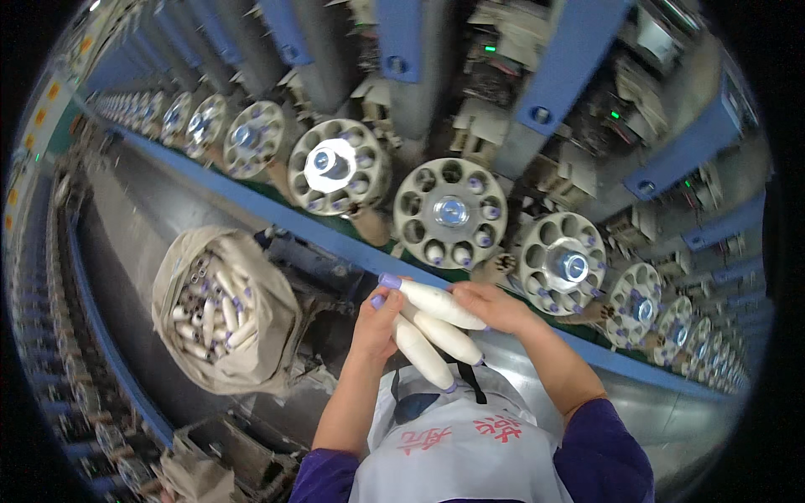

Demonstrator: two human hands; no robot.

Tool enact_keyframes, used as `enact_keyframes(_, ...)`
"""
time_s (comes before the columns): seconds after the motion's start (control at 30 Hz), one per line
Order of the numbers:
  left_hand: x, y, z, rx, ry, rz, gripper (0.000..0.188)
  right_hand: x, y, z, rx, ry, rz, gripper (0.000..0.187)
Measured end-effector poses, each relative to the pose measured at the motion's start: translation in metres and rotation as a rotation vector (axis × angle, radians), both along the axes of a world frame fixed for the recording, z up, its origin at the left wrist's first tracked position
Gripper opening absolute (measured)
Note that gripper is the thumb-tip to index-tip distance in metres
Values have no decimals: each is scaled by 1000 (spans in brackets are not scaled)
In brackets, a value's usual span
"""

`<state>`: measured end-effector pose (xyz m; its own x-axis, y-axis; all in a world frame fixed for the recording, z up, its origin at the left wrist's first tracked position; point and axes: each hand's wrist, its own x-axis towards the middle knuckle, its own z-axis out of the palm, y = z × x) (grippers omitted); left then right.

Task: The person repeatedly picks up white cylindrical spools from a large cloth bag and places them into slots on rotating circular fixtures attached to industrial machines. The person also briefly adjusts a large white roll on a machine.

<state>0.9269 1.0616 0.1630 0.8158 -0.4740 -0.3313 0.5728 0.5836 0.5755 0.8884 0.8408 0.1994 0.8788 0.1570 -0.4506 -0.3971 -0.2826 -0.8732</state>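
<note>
My left hand and my right hand together hold three white yarn bobbins with purple tips in front of my white apron. The top bobbin lies across both hands; the two lower ones angle down to the right. Just beyond the hands runs a blue rail with a row of round cream magazine wheels; the nearest wheel has several empty pockets and a few filled with purple-tipped bobbins.
A beige cloth sack full of white bobbins hangs at my left. More magazine wheels line the machine both ways. Blue machine columns rise behind. A conveyor with spindles runs along the left.
</note>
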Motion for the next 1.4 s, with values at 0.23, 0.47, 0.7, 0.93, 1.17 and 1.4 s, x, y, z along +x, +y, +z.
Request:
enact_keyframes(0.23,36,-96,49,330,-69,-114,28,-63,-101,9,825,473,-393,46)
enact_keyframes(0.47,5,-174,9,75,50,-643,44,-60,-164,-4,400,253,-239,51)
enact_keyframes(0.7,4,-209,15,208,-84,-364,32,-79,-173,-9,-504,-390,-313,57)
enact_keyframes(0.93,22,-245,10,384,4,-185,26,-26,-144,-51,-367,-723,-796,25)
enact_keyframes(1.17,43,-300,-10,778,-559,-181,21,15,-213,-62,88,-395,-951,22)
enact_keyframes(1.4,53,-301,-4,516,-555,-289,33,-20,-225,-45,1041,-444,-1046,19)
